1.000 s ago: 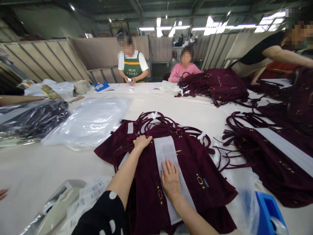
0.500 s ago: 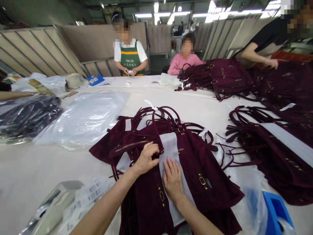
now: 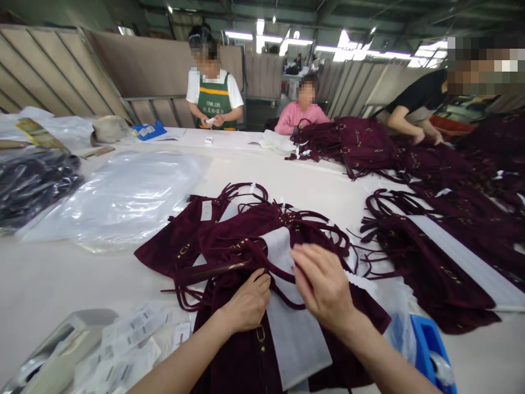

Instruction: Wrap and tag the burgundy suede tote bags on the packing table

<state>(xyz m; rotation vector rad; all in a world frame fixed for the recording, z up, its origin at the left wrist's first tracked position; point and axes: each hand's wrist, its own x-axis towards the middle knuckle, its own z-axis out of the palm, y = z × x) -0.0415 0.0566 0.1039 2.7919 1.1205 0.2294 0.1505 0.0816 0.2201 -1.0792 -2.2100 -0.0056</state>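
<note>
Several maroon fabric bags [image 3: 238, 219] lie in front of me, with brass buckles, thin tassels and looped handles. A pale grey-white sheet [image 3: 295, 339] runs lengthwise over the nearest one. My left hand [image 3: 250, 301] is closed on the bag's fabric beside the zipper, fingertips partly hidden. Slightly raised over the sheet, my right hand [image 3: 322, 282] is curled at a maroon handle [image 3: 283, 272], whose loop runs in behind the thumb. A white paper tag [image 3: 206, 210] shows on the left bag.
Clear plastic bags [image 3: 135, 191] and black wrapped goods [image 3: 36, 186] lie left. A tape dispenser [image 3: 61, 350] and label sheets [image 3: 127, 339] are near left. Right are a blue dispenser [image 3: 430, 350] and more maroon bags [image 3: 426, 257]. Several people are at the table's far side.
My right hand has lifted off the pale sheet and risen to the handle. The handle now lies over to the right. My left hand has moved slightly towards me, and the sheet has shifted.
</note>
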